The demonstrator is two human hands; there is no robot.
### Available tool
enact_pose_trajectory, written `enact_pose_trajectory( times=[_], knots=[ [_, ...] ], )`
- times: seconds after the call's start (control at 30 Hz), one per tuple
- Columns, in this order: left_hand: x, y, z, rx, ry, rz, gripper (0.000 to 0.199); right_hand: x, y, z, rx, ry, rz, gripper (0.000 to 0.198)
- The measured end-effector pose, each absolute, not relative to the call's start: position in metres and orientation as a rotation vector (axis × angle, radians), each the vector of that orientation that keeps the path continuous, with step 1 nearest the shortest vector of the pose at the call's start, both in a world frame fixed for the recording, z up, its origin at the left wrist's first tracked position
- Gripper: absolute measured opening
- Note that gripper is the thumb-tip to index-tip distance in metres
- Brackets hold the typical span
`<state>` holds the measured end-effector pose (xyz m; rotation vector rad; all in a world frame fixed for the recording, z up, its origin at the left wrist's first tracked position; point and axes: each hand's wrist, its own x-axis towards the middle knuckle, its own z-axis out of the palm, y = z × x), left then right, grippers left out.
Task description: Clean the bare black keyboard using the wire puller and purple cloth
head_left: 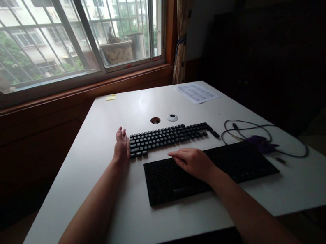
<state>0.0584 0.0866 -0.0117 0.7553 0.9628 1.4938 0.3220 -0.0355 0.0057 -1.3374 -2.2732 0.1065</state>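
Rows of loose black keycaps [159,138] lie on the white table, laid out in the pattern of a keyboard. My left hand [121,146] stands on its edge against the left end of these rows, its fingers stretched out. Closer to me is a black keyboard base [161,184], which looks stripped of most of its keys. Above its far edge my right hand [193,162] is closed, fingers curled together and tips toward the left. Whatever those fingers may hold is hidden.
A black cable [293,155] loops at the right beside a purple cloth-like piece [260,144]. Printed paper [198,92] and a yellow sticky note [110,98] lie at the table's far side. Two round openings, a brown hole [155,120] and a white-rimmed one [169,118], sit behind the keycaps.
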Motion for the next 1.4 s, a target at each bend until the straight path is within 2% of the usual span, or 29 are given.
enact_pose_trajectory(
  times=[1.4],
  knots=[
    [0.0601,0.0885,-0.0148,0.773,0.979,1.538,0.043,0.3215,-0.0354,0.0048,-1.358,-2.267,0.095,0.028]
  ],
)
